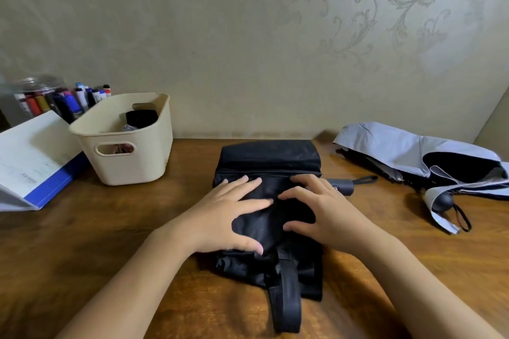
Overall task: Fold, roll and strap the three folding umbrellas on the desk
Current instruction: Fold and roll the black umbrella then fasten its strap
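**On the desk: umbrellas, count and position**

At desk centre: one black umbrella [268,162], canopy spread flat in a rough rectangle, its far edge close to the wall [248,36], its handle [285,300] pointing toward the near edge.

Hands: two. Left hand [223,215] lies palm down on the left half of the black canopy, fingers [242,183] spread wide, thumb near the handle's root. Right hand [325,212] lies palm down on the right half, fingers likewise spread, index tips of both hands nearly meeting at the middle. Neither hand grips anything; both press flat on cloth.

Umbrellas in view: three (one under the hands; a second grey handle [341,187] with wrist loop showing just beside the right hand, its canopy not separable from the black cloth; a third, the grey umbrella [413,154], lying loose and unfolded at far right, well apart from the hands).

Other items: one cream bin [124,151], far left, holding a dark object; one cluster of markers [63,102] behind it; one folder [33,162] at the left edge.

Open room: bare wood [110,228] left of the black umbrella, between bin and near edge; a narrower bare strip on the right, between the right forearm and the grey umbrella.
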